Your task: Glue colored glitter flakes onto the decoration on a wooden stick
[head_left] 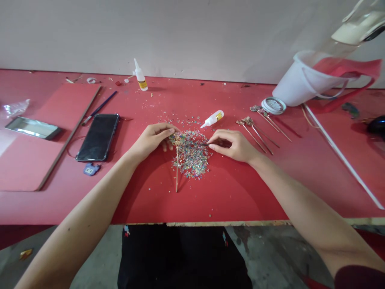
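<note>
In the middle of the red table lies a pile of small glittering shell-like chips [194, 158]. My left hand [158, 136] pinches the ornate head of a gold hairpin [177, 166], whose stem points toward me at the pile's left side. Coloured bits show on the hairpin's head. My right hand [233, 145] is closed on dark tweezers [205, 144], their tips over the pile's right part; whether they grip a chip is too small to tell. Just beyond the pile, a small glue bottle [215, 118] lies on its side.
Several more hairpins [255, 130] lie to the right, near a round white lid [273, 105] and a tilted white bucket [296, 80]. A second glue bottle [140, 76] stands at the back. To the left are a phone [98, 138], a brush [100, 107], a metal tin [33, 127] and a board [67, 106].
</note>
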The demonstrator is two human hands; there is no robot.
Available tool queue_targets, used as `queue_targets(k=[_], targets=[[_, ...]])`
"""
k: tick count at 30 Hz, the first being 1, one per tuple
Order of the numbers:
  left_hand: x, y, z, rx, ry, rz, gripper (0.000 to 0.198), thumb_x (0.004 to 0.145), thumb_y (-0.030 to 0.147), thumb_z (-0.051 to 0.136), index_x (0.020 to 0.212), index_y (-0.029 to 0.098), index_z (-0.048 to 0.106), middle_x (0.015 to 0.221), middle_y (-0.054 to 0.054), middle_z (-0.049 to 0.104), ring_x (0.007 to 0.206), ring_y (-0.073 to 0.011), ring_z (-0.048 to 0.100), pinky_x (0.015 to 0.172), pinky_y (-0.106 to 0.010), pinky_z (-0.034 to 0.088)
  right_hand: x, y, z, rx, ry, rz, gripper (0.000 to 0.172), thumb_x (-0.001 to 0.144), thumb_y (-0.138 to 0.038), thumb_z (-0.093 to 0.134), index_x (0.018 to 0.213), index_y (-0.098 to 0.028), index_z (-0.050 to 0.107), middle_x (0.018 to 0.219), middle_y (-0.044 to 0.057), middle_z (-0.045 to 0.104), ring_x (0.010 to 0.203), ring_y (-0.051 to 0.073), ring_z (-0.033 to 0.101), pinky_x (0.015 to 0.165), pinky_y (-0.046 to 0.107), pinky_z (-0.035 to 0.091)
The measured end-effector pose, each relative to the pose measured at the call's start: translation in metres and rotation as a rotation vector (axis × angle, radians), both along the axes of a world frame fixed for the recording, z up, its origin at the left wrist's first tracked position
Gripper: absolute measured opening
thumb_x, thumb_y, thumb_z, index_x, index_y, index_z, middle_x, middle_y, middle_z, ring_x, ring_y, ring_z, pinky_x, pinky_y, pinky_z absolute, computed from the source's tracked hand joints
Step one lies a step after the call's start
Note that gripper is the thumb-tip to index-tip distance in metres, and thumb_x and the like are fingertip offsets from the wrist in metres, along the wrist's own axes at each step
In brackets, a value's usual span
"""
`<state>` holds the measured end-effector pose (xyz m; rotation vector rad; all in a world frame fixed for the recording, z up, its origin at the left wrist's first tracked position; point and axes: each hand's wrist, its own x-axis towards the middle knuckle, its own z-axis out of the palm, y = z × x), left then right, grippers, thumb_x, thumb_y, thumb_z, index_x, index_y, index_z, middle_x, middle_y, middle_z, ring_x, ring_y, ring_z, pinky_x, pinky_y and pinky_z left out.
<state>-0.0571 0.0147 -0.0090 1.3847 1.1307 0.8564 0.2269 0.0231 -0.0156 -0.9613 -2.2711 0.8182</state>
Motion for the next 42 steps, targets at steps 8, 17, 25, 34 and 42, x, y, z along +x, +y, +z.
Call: queue_targets(k=[8,17,25,34,42], targets=[[0.001,-0.002,0.002,0.02,0.022,0.001,0.02,0.09,0.029,0.057,0.097,0.013,0.067,0.067,-0.003,0.065,0.051,-0.0084,0.061,0.046,-0.016,0.047,-0.003,-0.004,0.002,-0.056,-0.001,0.066,0.015,0.086,-0.033,0.062,0.085,-0.019,0.066,0.073,0.0,0.062,0.056,0.008,0.046,0.051,0.024,0.035],[0.0,-0.001,0.001,0.018,0.019,-0.012,0.024,0.089,0.032,0.058,0.099,0.012,0.066,0.066,-0.003,0.064,0.052,-0.009,0.061,0.046,-0.016,0.047,-0.007,-0.009,0.003,-0.089,0.025,0.104,0.014,0.087,-0.031,0.062,0.086,-0.018,0.067,0.074,0.0,0.063,0.057,0.007,0.046,0.049,0.023,0.034],[0.0,-0.002,0.001,0.019,0.039,-0.006,0.025,0.089,0.034,0.058,0.1,0.013,0.067,0.068,-0.004,0.066,0.053,-0.0093,0.062,0.047,-0.016,0.047,-0.008,-0.011,0.005,-0.068,0.015,0.149,0.013,0.086,-0.03,0.062,0.086,-0.018,0.067,0.076,0.001,0.063,0.06,0.009,0.049,0.053,0.023,0.038],[0.0,-0.001,0.001,0.017,0.012,-0.008,0.022,0.089,0.03,0.058,0.098,0.013,0.068,0.066,-0.003,0.065,0.052,-0.009,0.061,0.047,-0.016,0.048,-0.007,-0.011,0.008,-0.157,0.031,0.26,0.012,0.085,-0.029,0.064,0.085,-0.017,0.068,0.079,0.002,0.064,0.062,0.008,0.053,0.052,0.022,0.039],[0.0,-0.002,0.001,0.022,0.02,-0.014,0.022,0.09,0.03,0.057,0.1,0.013,0.068,0.067,-0.003,0.064,0.053,-0.0088,0.061,0.047,-0.016,0.047,-0.005,-0.008,0.009,-0.256,0.018,0.224,0.012,0.084,-0.028,0.065,0.083,-0.016,0.067,0.079,0.002,0.064,0.061,0.008,0.051,0.051,0.022,0.038]])
